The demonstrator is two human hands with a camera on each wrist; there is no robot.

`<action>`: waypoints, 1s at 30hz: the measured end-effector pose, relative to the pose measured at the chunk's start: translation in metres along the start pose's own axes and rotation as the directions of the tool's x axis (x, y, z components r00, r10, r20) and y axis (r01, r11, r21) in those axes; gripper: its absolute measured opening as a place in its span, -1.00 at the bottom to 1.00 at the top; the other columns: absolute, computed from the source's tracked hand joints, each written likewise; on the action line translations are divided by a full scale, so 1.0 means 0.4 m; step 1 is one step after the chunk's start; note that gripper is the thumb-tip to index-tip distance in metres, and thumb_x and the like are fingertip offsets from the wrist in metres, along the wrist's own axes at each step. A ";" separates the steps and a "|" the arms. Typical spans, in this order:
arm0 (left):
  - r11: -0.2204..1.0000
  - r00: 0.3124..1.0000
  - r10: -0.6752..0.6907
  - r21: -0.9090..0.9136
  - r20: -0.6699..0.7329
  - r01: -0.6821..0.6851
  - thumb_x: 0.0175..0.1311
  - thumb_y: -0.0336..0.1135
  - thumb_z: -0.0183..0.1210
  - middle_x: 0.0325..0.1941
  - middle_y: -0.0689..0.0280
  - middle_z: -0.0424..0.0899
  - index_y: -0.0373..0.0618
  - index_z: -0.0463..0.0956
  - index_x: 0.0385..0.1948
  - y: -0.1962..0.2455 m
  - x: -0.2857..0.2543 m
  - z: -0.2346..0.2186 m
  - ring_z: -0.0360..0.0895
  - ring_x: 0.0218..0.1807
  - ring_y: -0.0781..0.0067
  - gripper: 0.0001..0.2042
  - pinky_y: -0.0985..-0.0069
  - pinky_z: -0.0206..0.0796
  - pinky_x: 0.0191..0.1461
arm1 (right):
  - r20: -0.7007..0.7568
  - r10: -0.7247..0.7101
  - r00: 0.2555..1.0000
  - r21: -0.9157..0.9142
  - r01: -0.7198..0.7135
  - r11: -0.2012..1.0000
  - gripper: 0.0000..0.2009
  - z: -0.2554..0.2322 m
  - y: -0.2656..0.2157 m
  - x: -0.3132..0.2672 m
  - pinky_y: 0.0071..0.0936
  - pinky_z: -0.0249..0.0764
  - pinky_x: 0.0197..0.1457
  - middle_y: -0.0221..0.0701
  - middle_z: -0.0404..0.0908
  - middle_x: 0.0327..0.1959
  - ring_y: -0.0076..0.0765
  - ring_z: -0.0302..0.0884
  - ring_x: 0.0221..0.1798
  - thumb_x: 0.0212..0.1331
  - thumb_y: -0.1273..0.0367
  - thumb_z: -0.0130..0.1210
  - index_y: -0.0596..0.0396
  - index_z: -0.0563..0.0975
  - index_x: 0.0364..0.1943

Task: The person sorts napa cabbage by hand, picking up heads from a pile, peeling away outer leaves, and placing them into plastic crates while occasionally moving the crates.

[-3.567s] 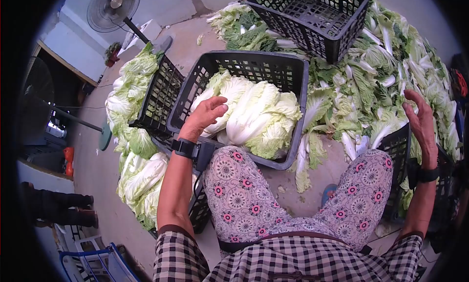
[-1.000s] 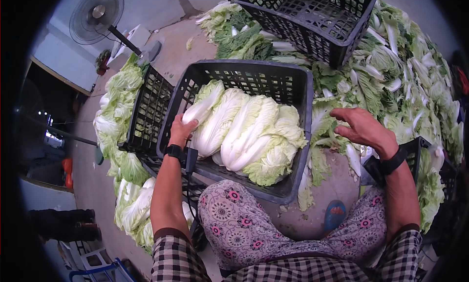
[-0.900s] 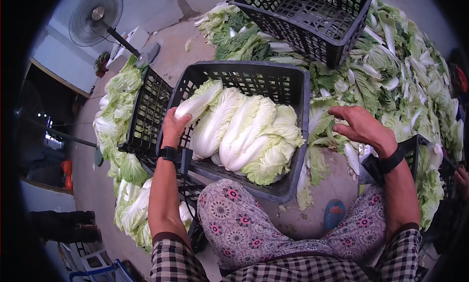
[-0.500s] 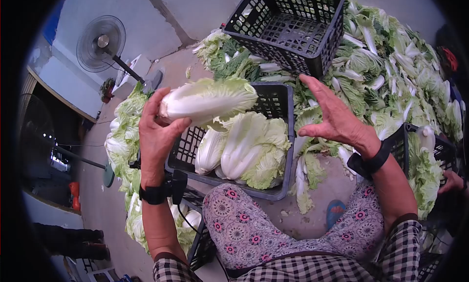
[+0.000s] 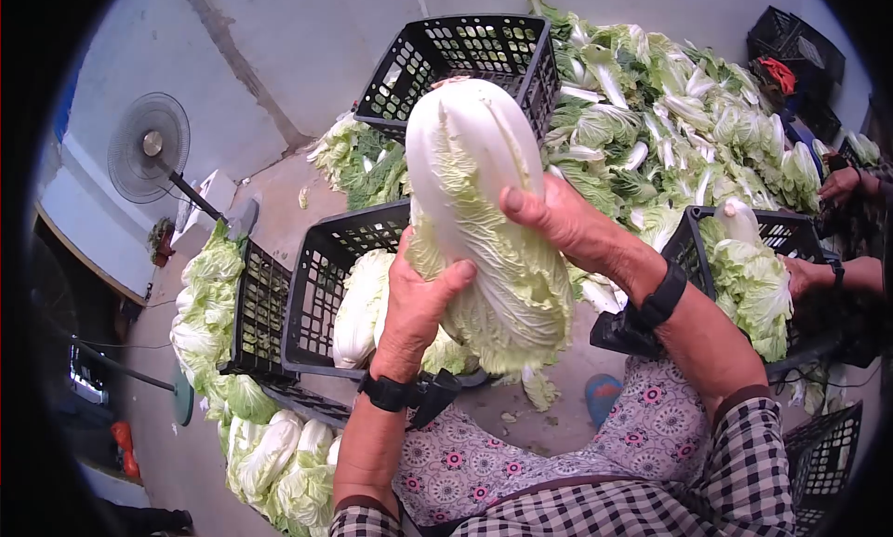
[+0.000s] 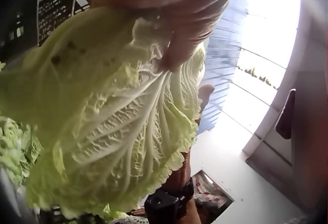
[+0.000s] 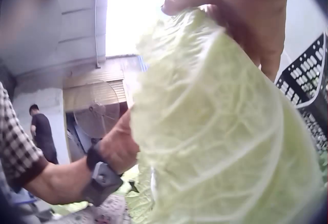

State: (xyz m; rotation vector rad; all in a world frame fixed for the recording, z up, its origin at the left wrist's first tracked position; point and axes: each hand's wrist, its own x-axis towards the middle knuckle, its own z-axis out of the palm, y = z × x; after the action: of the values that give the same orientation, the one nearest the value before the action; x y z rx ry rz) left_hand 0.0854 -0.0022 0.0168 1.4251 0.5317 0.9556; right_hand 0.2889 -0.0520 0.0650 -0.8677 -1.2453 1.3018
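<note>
A large napa cabbage is held up in front of the chest, its white root end pointing up and away and its pale green leaf tips down. My left hand grips its left side, thumb across the leaves. The right hand grips the other side, thumb over the front and fingers hidden behind. Small dark spots show on a leaf in the left wrist view. Behind and below the cabbage stands a black plastic crate with more napa cabbages lying in it.
Another black crate stands on a heap of loose cabbage leaves. Crates with cabbages are at left; another person's hand touches a cabbage in the right crate. A fan stands back left.
The left hand has lifted a cabbage out of the crate and brought it to the middle, turned root end up. The right hand has moved in from the side and taken hold of it.
</note>
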 end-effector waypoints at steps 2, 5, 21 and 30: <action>0.977 0.994 0.089 -0.191 -0.063 -0.099 -0.03 -0.36 0.35 -0.01 0.25 0.50 -0.23 0.22 0.10 -0.002 -0.007 -0.001 0.44 0.00 0.48 -0.37 0.50 0.29 0.12 | -0.142 -0.204 0.969 -0.275 0.159 0.948 -0.35 0.092 -0.020 -0.014 -0.52 0.41 0.02 -0.35 0.51 -0.08 -0.46 0.45 -0.05 0.02 0.06 0.21 0.24 0.34 0.09; 0.951 0.983 0.133 -0.263 -0.125 -0.162 -0.03 -0.37 0.35 0.05 0.20 0.45 -0.24 0.10 0.18 -0.006 -0.016 -0.013 0.43 0.02 0.41 -0.28 0.44 0.27 0.16 | -0.172 -0.191 0.966 -0.268 0.141 0.953 -0.40 0.108 0.001 -0.031 -0.50 0.43 0.02 -0.32 0.51 -0.07 -0.43 0.46 -0.04 0.03 0.15 0.18 0.25 0.34 0.09; 0.975 0.973 -0.205 -0.111 -0.104 0.193 0.26 -0.10 0.08 -0.27 0.30 0.58 -0.14 0.34 0.04 -0.167 0.023 -0.182 0.57 -0.32 0.53 -0.59 0.56 0.49 -0.30 | -0.424 -0.263 0.867 0.070 0.322 0.944 -0.63 0.050 -0.166 -0.214 -0.36 0.54 -0.01 -0.17 0.53 -0.08 -0.27 0.55 -0.08 0.09 0.56 0.03 0.31 0.36 0.04; 0.963 0.971 -0.237 0.132 -0.012 0.236 0.21 -0.10 0.13 -0.29 0.36 0.57 -0.11 0.40 -0.02 -0.208 0.011 -0.162 0.52 -0.35 0.63 -0.62 0.64 0.39 -0.35 | -0.619 -0.377 0.689 0.009 0.487 0.874 -0.59 -0.046 -0.255 -0.489 -0.15 0.40 0.17 -0.06 0.49 -0.02 -0.06 0.47 0.05 0.10 0.47 -0.01 0.32 0.34 0.07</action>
State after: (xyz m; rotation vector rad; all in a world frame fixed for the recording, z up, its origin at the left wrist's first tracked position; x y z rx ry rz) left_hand 0.0550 0.0487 -0.0705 1.4433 0.7571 0.7369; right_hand 0.3573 -0.2530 0.1277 -0.7164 -0.7396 0.6461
